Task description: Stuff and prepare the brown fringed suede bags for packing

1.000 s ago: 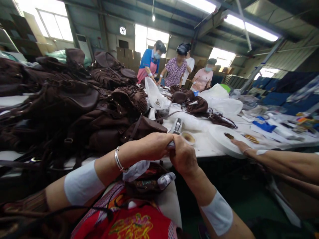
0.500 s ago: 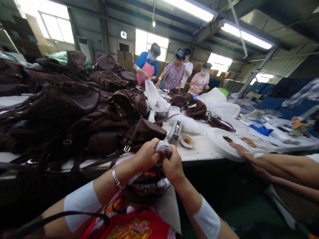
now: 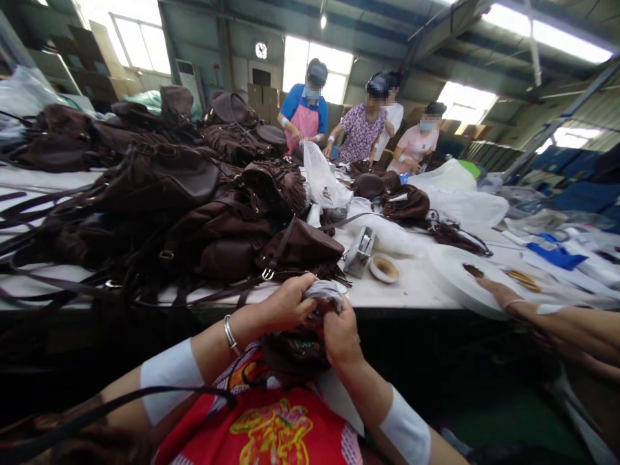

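Observation:
Just in front of the table edge, my left hand (image 3: 293, 303) and my right hand (image 3: 341, 329) are both closed on a grey-white wrapped bundle (image 3: 323, 290). Brown material shows at its underside between my fingers; exactly what is wrapped cannot be made out. Below my hands a dark brown bag (image 3: 293, 352) sits against my red apron (image 3: 271, 426), partly covered by my forearms. The nearest piece on the table is a brown leather bag (image 3: 305, 245) with a buckled strap, just beyond my left hand.
A large pile of brown bags (image 3: 159, 177) covers the table's left side. Ahead are a tape dispenser (image 3: 359, 252), a small round dish (image 3: 385, 268) and clear plastic bags (image 3: 322, 174). At right a co-worker's hand (image 3: 498, 294) touches a big white roll (image 3: 450, 278). Several people work across the table.
My view has swung left, so the table's things sit further right. Both hands keep hold of the wrapped bundle, and a whitish wrapped piece below my right hand is now out of sight.

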### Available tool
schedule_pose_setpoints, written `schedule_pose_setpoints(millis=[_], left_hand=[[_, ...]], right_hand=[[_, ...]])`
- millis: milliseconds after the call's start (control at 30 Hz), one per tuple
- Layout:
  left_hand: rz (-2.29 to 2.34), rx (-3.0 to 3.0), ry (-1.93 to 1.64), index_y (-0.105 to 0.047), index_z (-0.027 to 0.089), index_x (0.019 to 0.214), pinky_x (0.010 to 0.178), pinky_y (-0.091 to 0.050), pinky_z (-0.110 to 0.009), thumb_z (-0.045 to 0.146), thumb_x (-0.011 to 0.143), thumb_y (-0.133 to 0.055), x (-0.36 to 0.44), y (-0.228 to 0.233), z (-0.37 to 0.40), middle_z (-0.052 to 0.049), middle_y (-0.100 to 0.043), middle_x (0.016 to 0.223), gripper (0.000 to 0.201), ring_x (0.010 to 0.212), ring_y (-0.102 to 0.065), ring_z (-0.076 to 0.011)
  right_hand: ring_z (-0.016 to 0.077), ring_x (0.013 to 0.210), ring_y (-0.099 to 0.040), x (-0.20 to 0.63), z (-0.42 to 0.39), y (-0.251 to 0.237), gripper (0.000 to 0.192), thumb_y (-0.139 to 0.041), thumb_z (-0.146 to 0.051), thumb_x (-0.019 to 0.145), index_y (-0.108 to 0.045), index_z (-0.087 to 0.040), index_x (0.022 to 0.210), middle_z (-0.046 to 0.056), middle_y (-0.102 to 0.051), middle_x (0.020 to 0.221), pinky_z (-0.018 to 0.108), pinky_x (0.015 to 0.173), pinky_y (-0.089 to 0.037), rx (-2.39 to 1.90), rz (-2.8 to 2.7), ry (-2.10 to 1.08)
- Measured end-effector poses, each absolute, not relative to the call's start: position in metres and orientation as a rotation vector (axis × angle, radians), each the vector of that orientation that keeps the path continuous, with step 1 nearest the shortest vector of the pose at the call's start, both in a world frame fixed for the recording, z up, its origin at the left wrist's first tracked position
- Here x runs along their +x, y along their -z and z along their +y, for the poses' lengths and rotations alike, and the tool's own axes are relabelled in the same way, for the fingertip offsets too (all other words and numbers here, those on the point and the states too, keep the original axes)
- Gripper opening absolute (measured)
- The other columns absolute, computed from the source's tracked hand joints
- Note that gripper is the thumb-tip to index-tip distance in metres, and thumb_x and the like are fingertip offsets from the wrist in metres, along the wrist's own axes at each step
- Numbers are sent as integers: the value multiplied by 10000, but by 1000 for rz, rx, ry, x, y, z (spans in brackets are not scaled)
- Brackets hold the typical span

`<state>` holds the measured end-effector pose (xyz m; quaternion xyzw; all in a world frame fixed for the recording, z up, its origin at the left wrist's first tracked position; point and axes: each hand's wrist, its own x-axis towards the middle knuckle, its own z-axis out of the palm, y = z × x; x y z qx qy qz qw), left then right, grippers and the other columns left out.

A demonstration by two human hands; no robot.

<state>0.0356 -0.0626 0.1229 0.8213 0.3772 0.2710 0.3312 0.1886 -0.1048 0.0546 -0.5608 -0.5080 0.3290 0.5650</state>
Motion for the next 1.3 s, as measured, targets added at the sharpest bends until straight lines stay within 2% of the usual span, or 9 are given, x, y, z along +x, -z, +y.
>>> schedule_pose_setpoints(millis=[133,267,367,500,600,667,967,1100,1300], left_hand=[[985,2296,-502,-581,196,992,755,-464,-297,197,891,-511,27,-122,-64,-52,-688,951,122,867,-640,-213],[1065,2462,-316,-568,201,935,682,-435,-302,220,879,-520,29,-126,-66,-67,-682,909,76,822,-644,-239],[1061,2377,-306,-577,203,936,677,-430,-282,244,873,-535,28,-127,-65,-43,-668,892,86,800,-623,-214],[867,2066,-289,-620,183,1112,763,-463,-276,528,921,-525,15,-126,-57,-41,-677,1006,407,891,-616,-210],[859,1861,-304,-662,164,1031,767,-470,-280,674,949,-396,6,-121,-52,-44,-664,950,581,868,-601,-206],[834,1688,-307,-666,158,967,729,-475,-279,706,912,-469,5,-115,-50,-39,-660,890,586,804,-591,-195],[663,1217,-399,-707,119,961,664,-467,-247,532,834,-744,10,-101,-54,-40,-696,810,433,670,-581,-132],[641,1048,-466,-720,110,1051,755,-504,-278,462,843,-764,1,-96,-52,-85,-729,887,411,762,-643,-165],[643,920,-512,-723,88,965,723,-500,-257,402,828,-792,-5,-92,-45,-83,-695,827,350,701,-614,-140]], right_hand=[[248,830,-658,193,-114,-63,308,-579,-287,829,-613,-169,1112,79,-707,933,371,774,-530,-1488,-1528,-614],[272,1031,-644,205,-113,-80,501,-466,-105,771,-555,-133,1264,157,-678,1161,404,911,-492,-1471,-1929,-279],[236,907,-644,208,-108,-82,370,-431,-83,792,-598,-149,1117,125,-695,1021,345,820,-488,-1564,-2033,-328],[209,819,-608,210,-104,-82,215,-447,-96,814,-574,-174,969,86,-674,897,299,745,-453,-1594,-2004,-456],[194,784,-591,210,-104,-83,204,-431,-81,823,-558,-183,947,70,-660,865,290,725,-442,-1569,-1932,-496],[192,778,-589,208,-104,-83,208,-430,-79,825,-560,-182,951,71,-655,867,292,727,-447,-1558,-1902,-492],[218,914,-623,215,-103,-71,317,-511,-136,846,-568,-158,1157,112,-670,1037,366,847,-514,-1339,-1821,-583],[140,705,-586,241,-102,-79,538,-650,-270,856,-484,-178,1360,84,-656,1090,299,677,-526,-1235,-1750,-917],[124,779,-599,263,-96,-88,375,-619,-326,913,-602,-176,1256,130,-570,1322,295,732,-521,-1093,-1707,-840]])
